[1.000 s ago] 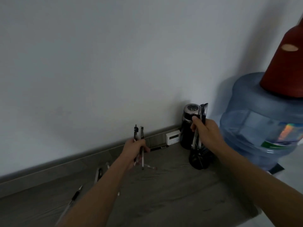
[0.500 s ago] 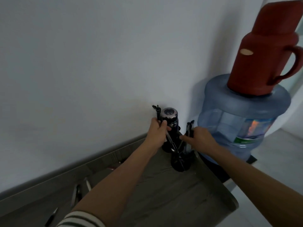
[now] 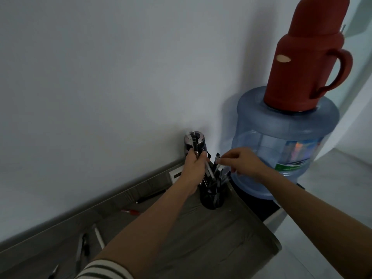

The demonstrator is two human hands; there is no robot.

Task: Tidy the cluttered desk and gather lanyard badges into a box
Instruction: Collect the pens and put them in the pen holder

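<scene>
A grey wood-grain tabletop (image 3: 211, 238) runs along a pale wall, with a raised lip along its back edge and a rounded corner on the right. A black pen cup (image 3: 211, 199), crowded with pens, stands near that right edge. Just behind the cup, by the wall, stands a dark bottle (image 3: 194, 140) with a silver cap. Left of the cup, a small white device (image 3: 175, 174) sits against the back lip. Farther left of the cup lie loose pens: a black pen (image 3: 151, 196), a red pen (image 3: 130, 212), a white pen (image 3: 99, 237), and, farthest off, a dark pair (image 3: 82, 248) lying side by side.

Office: desk (image 3: 211, 234), pen holder (image 3: 211, 199), water jug (image 3: 281, 141)
</scene>
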